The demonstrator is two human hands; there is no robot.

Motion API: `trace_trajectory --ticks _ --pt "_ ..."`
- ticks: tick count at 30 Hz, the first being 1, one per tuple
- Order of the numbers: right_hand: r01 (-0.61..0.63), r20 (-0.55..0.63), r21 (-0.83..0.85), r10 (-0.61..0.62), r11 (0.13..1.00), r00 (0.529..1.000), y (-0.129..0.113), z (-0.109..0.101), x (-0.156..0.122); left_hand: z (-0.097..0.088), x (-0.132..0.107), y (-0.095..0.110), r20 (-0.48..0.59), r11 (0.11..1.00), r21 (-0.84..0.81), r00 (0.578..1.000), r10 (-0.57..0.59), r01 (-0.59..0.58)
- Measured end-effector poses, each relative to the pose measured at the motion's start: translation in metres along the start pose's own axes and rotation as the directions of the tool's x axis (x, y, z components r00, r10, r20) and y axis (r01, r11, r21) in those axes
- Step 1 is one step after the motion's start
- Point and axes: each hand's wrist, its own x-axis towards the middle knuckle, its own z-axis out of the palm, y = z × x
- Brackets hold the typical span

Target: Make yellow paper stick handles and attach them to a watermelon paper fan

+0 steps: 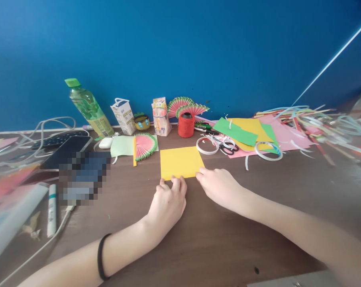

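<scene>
A yellow paper (181, 162) lies flat on the brown table (132, 255), in the middle of the frame. The left hand (169, 199) is at the lower middle, with its fingers bent and touching the near edge of the paper. It has a black band (101, 255) near its wrist. The right hand (218, 185) is just to the right, and its bent fingers touch the near right corner. I cannot tell if the hands pinch the paper or only press on it.

Just past the paper's far right corner is a white tape ring (208, 152), with black scissors (233, 150) beside it. More colored papers (237, 131) lie in a pile right of the middle. Left of the yellow paper, a little pink and green fan (146, 146) rests on a pale green sheet (120, 146). A green-capped bottle (89, 107) leans in the upper left. A marker (51, 211) lies at the lower left.
</scene>
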Motion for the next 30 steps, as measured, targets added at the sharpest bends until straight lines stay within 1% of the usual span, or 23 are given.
trace_trajectory --ticks 3,6,7,9,11,13,17,19,21,24,27,29,30 --pt "-0.009 0.001 0.1 0.009 0.995 1.0 0.014 -0.004 0.007 -0.001 0.005 -0.005 -0.013 1.0 -0.016 1.0 -0.003 0.003" --pt "0.002 -0.063 0.253 0.014 0.968 0.998 0.029 -0.001 0.014 -0.003 0.012 -0.013 -0.034 0.998 -0.067 0.999 0.001 -0.003" --pt "0.019 -0.079 0.299 0.005 0.954 0.997 0.034 0.0 0.016 -0.003 0.014 -0.017 -0.045 0.996 -0.085 0.999 0.012 -0.016" --pt "0.092 -0.111 0.356 -0.056 0.93 0.992 0.041 0.004 0.019 -0.002 0.018 -0.024 -0.079 0.993 -0.106 0.996 0.043 -0.052" --pt "0.175 -0.133 0.355 -0.136 0.918 0.982 0.044 0.006 0.021 0.001 0.021 -0.032 -0.12 0.988 -0.125 0.99 0.078 -0.093" --pt "0.226 -0.148 0.329 -0.186 0.917 0.971 0.045 0.007 0.022 0.004 0.022 -0.038 -0.165 0.983 -0.138 0.981 0.097 -0.12" --pt "0.252 -0.174 0.292 -0.208 0.923 0.963 0.042 0.009 0.023 0.012 0.023 -0.046 -0.259 0.974 -0.165 0.96 0.111 -0.157" --pt "0.258 -0.183 0.276 -0.213 0.926 0.96 0.041 0.011 0.024 0.014 0.025 -0.049 -0.269 0.969 -0.194 0.958 0.099 -0.155" --pt "0.261 -0.191 0.268 -0.214 0.928 0.958 0.041 0.012 0.026 0.016 0.028 -0.052 -0.24 0.958 -0.252 0.968 0.074 -0.136" --pt "0.256 -0.198 0.28 -0.206 0.925 0.958 0.04 0.012 0.028 0.018 0.033 -0.055 -0.15 0.903 -0.426 0.989 -0.006 -0.059" --pt "0.249 -0.196 0.327 -0.193 0.912 0.961 0.04 0.012 0.031 0.019 0.037 -0.059 -0.038 0.774 -0.632 0.996 -0.08 0.038" --pt "0.259 -0.205 0.379 -0.192 0.888 0.96 0.042 0.015 0.033 0.02 0.039 -0.061 0.005 0.697 -0.714 0.995 -0.097 0.072" --pt "0.266 -0.214 0.414 -0.191 0.871 0.958 0.044 0.017 0.034 0.021 0.039 -0.061 0.015 0.673 -0.735 0.995 -0.102 0.08"
